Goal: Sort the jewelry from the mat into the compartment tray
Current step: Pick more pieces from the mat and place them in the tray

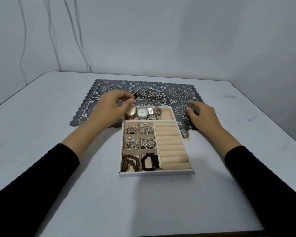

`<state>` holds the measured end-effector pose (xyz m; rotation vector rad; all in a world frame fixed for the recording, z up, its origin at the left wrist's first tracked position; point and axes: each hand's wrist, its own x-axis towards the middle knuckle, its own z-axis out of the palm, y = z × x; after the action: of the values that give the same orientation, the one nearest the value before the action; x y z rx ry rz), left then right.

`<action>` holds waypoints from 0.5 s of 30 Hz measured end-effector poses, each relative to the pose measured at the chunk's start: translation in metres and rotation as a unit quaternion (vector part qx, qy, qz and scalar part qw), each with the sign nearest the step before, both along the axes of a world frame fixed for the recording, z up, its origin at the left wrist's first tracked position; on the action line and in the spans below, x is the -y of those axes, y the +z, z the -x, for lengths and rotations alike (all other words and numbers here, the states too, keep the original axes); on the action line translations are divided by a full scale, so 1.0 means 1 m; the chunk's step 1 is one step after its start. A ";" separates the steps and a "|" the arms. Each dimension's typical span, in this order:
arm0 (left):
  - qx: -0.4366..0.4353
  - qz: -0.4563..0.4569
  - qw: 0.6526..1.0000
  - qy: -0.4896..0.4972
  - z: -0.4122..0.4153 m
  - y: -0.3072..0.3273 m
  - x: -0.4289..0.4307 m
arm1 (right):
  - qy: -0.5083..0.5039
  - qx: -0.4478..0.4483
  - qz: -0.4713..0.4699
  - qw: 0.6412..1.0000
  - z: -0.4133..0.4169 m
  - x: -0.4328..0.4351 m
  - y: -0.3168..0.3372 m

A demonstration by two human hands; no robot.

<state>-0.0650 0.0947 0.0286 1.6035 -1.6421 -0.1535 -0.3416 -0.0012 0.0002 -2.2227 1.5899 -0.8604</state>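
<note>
White table [41, 108], grey wall [161, 40]. Left hand [114, 105]: pinching the dark end of the chain tangle [149, 95] on the mat [109, 86]; light, limp, snag-prone, so I'd lift by one end. Right hand [201, 112]: curled on mat, grip unclear. Tray [156, 173] nearest me.

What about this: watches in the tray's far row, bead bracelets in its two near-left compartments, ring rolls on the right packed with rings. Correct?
Not quite: the head view shows the ring rolls almost all bare, with perhaps two rings at their far end. The watches do lie in the tray's far row, the bead bracelets in its two near-left compartments.
</note>
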 end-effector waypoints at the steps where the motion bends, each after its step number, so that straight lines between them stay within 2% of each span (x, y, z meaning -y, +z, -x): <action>1: 0.019 0.005 1.000 0.013 -0.010 -0.004 0.002 | 0.000 -0.006 -0.005 1.000 -0.002 0.004 0.001; 6: 0.097 -0.049 0.991 0.080 -0.058 -0.024 0.017 | -0.007 -0.024 -0.018 1.000 -0.011 0.027 0.001; 15: 0.125 -0.093 0.984 0.087 -0.090 -0.029 0.040 | -0.029 -0.074 0.000 0.997 -0.023 0.066 -0.008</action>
<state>0.0249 0.0547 -0.0007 1.9657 -1.7030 -0.0146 -0.3181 -0.0668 -0.0081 -2.2988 1.7272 -0.7261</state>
